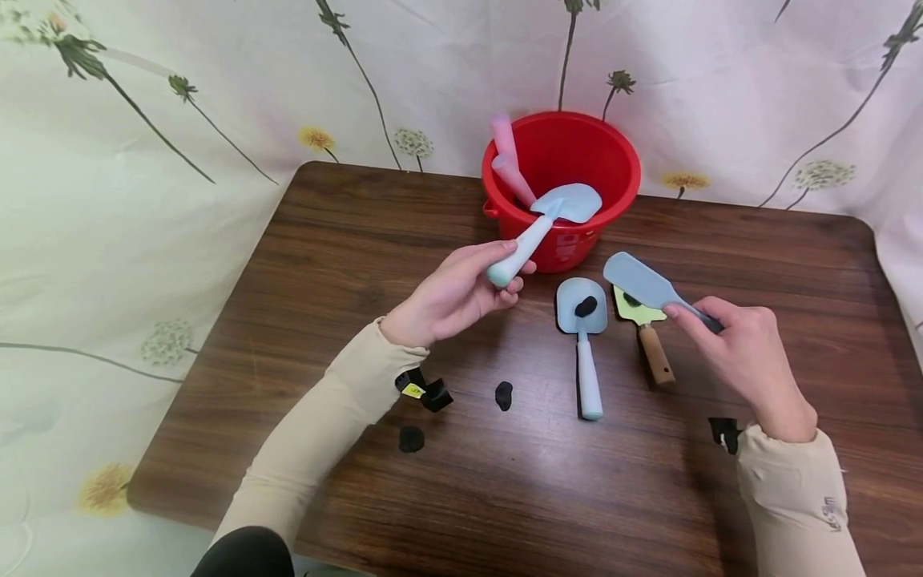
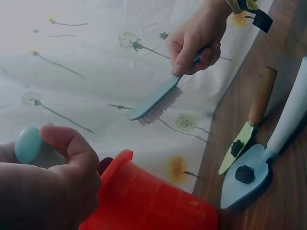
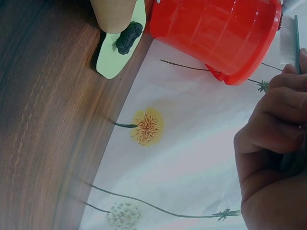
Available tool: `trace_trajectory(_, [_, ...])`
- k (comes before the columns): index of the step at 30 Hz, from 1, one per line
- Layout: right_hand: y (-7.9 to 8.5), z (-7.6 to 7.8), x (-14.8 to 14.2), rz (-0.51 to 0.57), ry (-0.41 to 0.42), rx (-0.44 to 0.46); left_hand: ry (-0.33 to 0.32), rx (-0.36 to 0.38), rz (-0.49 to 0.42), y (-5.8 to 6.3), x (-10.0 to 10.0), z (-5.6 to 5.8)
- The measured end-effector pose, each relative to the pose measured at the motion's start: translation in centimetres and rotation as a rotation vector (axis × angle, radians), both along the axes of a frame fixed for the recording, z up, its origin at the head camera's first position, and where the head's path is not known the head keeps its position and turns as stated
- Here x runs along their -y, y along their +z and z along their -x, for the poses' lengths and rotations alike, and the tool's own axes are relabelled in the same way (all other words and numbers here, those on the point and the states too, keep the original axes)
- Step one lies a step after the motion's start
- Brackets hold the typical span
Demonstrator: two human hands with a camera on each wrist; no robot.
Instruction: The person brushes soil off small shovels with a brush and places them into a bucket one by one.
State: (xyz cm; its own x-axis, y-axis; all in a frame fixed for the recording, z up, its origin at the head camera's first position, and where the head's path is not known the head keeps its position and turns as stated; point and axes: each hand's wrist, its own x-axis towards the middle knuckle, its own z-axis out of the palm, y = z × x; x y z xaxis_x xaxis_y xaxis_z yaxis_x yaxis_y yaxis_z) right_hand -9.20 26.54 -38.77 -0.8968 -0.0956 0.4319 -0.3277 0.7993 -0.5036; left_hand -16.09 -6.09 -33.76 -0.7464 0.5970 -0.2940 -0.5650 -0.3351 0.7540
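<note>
My left hand [image 1: 461,292] grips the pale handle of a small light-blue trowel [image 1: 577,202], its blade over the near rim of the red bucket [image 1: 566,250]. In the left wrist view only the rounded handle end [image 2: 29,145] shows. To the right, my right hand [image 1: 753,357] holds a blue brush [image 1: 638,280] by its handle, raised above the table; pale bristles [image 2: 160,106] point down from it. Below lies a second light-blue trowel [image 1: 589,377] with a black lump [image 1: 586,307] on its blade. Partly under the brush, a green-bladed trowel with a wooden handle [image 1: 654,354] also bears a black lump [image 3: 129,38].
Two pink handles [image 1: 513,178] stick up inside the bucket at its left. Black lumps [image 1: 504,396] lie on the brown table [image 1: 346,240], one [image 1: 412,439] near my left sleeve. A flower-printed cloth [image 1: 216,96] hangs behind the table's back edge.
</note>
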Motion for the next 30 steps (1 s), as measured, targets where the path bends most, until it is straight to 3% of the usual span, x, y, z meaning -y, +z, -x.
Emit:
trace_trajectory(5, [0.1, 0.0, -0.1, 0.001, 0.002, 0.001, 0.006, 0.020, -0.017, 0.4, -0.4, 0.2])
trace_trajectory(13, [0.1, 0.0, -0.1, -0.005, 0.001, -0.004, 0.071, 0.007, 0.035, 0.8, -0.9, 0.4])
trace_trajectory(19, [0.1, -0.2, -0.3, -0.003, -0.007, 0.018, 0.087, -0.052, 0.156, 0.2, -1.1, 0.1])
trace_trajectory(24, [0.2, -0.3, -0.4, 0.002, -0.017, 0.016, -0.006, -0.152, 0.356, -1.3, -1.1, -0.6])
trace_trajectory(30, [0.3, -0.3, -0.4, -0.003, -0.021, -0.013, -0.228, -0.318, 0.572, -3.6, -1.7, -1.6])
